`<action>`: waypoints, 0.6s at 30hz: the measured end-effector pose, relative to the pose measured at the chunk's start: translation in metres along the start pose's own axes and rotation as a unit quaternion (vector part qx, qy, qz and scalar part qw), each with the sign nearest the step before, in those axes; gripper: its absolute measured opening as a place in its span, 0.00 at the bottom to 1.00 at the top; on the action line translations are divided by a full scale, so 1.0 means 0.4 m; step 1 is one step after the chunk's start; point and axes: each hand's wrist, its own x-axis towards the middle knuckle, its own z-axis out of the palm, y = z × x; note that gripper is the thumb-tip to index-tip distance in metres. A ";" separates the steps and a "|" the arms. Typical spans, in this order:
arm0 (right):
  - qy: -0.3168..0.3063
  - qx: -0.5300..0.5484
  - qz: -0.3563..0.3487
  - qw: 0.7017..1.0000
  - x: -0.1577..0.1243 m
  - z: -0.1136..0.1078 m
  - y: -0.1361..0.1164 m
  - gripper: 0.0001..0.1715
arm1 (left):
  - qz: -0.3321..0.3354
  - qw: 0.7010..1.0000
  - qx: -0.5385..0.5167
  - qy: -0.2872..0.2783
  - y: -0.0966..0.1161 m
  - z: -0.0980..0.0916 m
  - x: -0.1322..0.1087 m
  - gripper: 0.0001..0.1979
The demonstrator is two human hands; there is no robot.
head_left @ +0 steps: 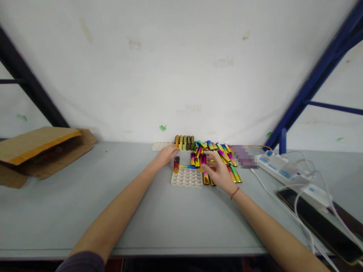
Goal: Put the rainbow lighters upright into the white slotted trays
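Observation:
A white tray with round holes (187,178) lies at the middle of the grey table (85,211). One rainbow-coloured lighter (176,164) stands upright in its far left corner. My left hand (168,154) rests just behind that lighter, fingers curled and stretched toward it; nothing shows in them. My right hand (219,170) is closed in a pinch on a lighter (203,160) held above the tray's right side. A loose pile of lighters (224,155) lies behind and right of the tray. A row of upright lighters (184,142) stands at the wall.
An open cardboard box (42,151) lies at the far left. A second white tray (161,146) is by the wall. White power strips (279,166), cables and a dark phone (320,223) fill the right side. A blue frame (312,83) rises at right.

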 end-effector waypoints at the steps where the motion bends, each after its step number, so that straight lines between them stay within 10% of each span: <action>1: -0.001 0.000 0.001 1.000 0.000 -0.001 0.000 0.23 | -0.008 1.000 -0.003 0.021 0.002 -0.016 -0.001 0.12; 7: -0.020 -0.004 0.003 1.000 -0.003 -0.001 0.001 0.23 | -0.076 0.949 -0.258 0.164 0.084 -0.140 -0.002 0.12; 13: -0.040 -0.020 -0.032 0.998 -0.013 0.001 -0.010 0.23 | -0.058 0.849 -0.525 -0.012 0.263 -0.142 -0.043 0.17; 18: -0.032 -0.031 -0.044 0.998 -0.018 -0.003 -0.027 0.24 | -0.086 0.790 -0.602 -0.073 0.306 -0.098 -0.058 0.19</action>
